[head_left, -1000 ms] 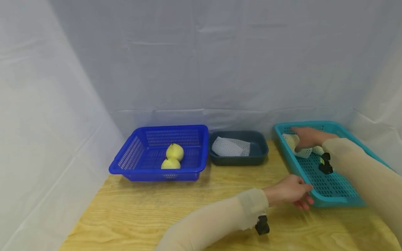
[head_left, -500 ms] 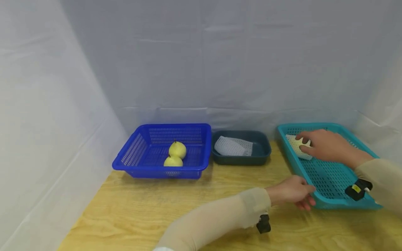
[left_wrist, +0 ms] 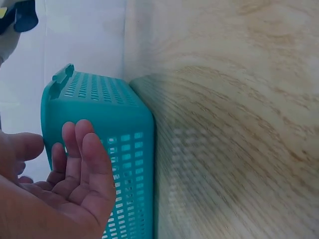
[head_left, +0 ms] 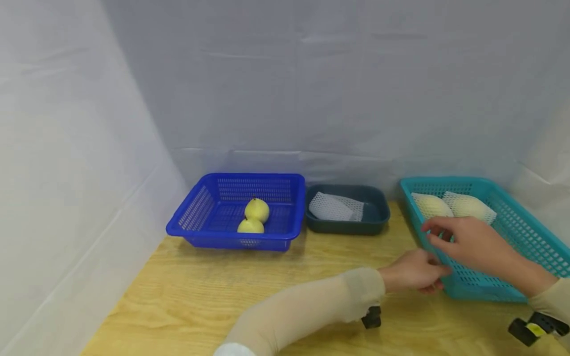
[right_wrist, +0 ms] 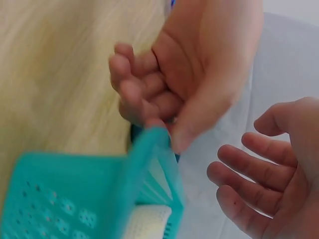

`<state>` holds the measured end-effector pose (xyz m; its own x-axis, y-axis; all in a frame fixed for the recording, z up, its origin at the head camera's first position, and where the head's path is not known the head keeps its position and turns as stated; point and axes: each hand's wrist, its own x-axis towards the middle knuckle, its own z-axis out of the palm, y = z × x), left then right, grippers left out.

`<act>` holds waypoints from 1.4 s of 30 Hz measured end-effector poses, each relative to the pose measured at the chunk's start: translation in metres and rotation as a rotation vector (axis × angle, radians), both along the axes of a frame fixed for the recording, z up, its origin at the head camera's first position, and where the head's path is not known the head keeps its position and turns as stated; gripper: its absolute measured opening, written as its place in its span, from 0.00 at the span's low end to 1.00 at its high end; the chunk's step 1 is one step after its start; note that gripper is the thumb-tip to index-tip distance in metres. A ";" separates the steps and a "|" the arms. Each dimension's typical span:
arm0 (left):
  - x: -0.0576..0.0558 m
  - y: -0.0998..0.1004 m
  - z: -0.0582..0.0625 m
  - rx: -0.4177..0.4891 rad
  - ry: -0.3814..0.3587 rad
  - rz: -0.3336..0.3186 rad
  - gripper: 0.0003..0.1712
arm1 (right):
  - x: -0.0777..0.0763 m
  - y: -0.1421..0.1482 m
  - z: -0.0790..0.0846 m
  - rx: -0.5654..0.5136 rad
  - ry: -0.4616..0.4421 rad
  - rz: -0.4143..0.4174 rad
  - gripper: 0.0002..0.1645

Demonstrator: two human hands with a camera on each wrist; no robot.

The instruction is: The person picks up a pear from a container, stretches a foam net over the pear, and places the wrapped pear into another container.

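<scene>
Over the near left corner of a teal basket point(head_left: 478, 183) my right hand point(head_left: 476, 242) hovers, its fingers loosely bent with nothing between them. Inside that basket, at the far left, lie two pale yellow pears in white foam nets point(head_left: 431, 205). My left hand point(head_left: 416, 270) pinches the basket's left rim between thumb and index finger, its other fingers loose outside the wall point(left_wrist: 132, 174). The right wrist view shows this left hand point(right_wrist: 199, 64) at the rim, with my right hand point(right_wrist: 274, 179) beside it and its fingers spread.
A blue basket point(head_left: 222, 242) on the left holds two bare yellow pears point(head_left: 257, 211). Between the baskets stands a dark green tray point(head_left: 347, 227) with white foam nets point(head_left: 331, 206). White sheeting point(head_left: 311, 99) hangs behind the wooden table point(head_left: 191, 296).
My right hand has let go of a net-covered pear in the teal basket and drawn back toward the near corner, uncovering both pears. The left hand has stayed at the rim.
</scene>
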<state>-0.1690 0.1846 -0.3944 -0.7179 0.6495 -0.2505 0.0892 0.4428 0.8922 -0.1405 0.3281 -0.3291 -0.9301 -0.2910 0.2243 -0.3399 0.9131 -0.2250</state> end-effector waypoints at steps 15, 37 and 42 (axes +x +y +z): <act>-0.007 -0.060 0.001 -0.104 0.249 -0.108 0.07 | 0.018 -0.020 -0.025 -0.219 -0.060 -0.029 0.16; -0.017 -0.180 0.038 -0.112 0.489 -0.059 0.04 | 0.025 -0.047 -0.042 -0.272 -0.261 0.073 0.15; -0.018 -0.212 0.041 -0.105 0.514 0.020 0.04 | 0.025 -0.051 -0.045 -0.278 -0.278 0.115 0.15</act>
<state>-0.1870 -0.0271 -0.3530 -0.7772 0.6249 0.0741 0.4945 0.5336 0.6861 -0.1152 0.2770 -0.3746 -0.9313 -0.3604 0.0533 -0.3276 0.7644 -0.5553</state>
